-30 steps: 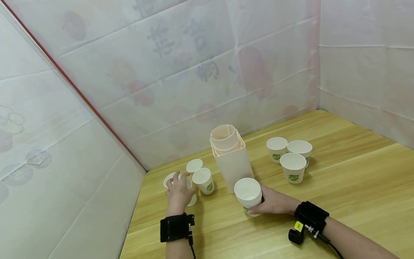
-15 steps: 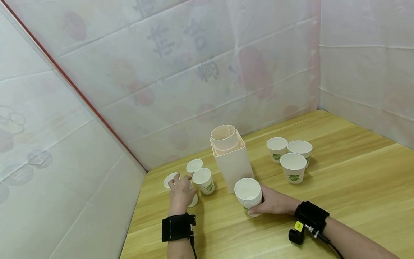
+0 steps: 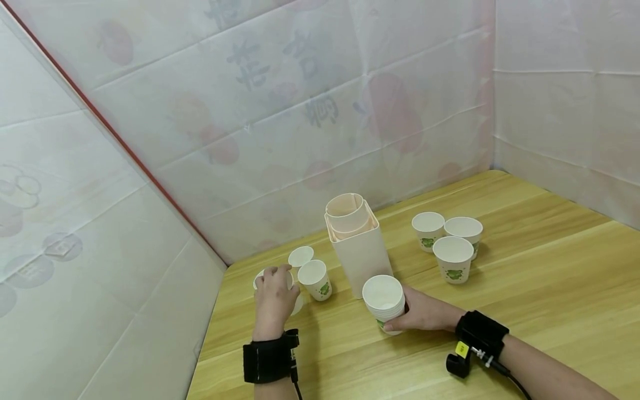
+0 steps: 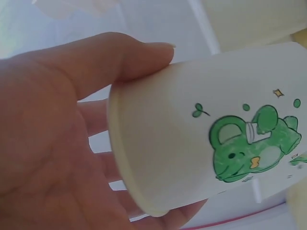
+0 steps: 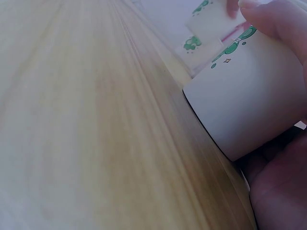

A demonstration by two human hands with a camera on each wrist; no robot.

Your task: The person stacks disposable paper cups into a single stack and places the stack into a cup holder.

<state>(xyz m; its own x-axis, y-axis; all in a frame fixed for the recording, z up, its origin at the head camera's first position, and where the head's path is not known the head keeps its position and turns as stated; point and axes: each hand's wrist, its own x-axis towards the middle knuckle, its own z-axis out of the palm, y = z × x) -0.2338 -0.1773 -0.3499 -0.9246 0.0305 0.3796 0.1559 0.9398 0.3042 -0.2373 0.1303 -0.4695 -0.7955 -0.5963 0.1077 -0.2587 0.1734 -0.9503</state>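
My left hand pinches a white paper cup near its rim, thumb on one side and fingers on the other. A green cartoon animal is printed on that cup's side. In the head view the hand hides most of it, over the left group of cups. My right hand grips a stack of nested paper cups from the side, and the stack stands upright on the table. In the right wrist view, the lowest cup of this stack shows close to the wood.
Left-group paper cups stand beside my left hand. A tall whitish square holder with a round tube in its top stands behind the stack. Three more cups stand close together at the right on the wooden table. Printed sheeting walls the back.
My left hand, with the cup, shifts slightly right and then back left, now covering more of the far-left cup. My right hand and the stack stay where they were.
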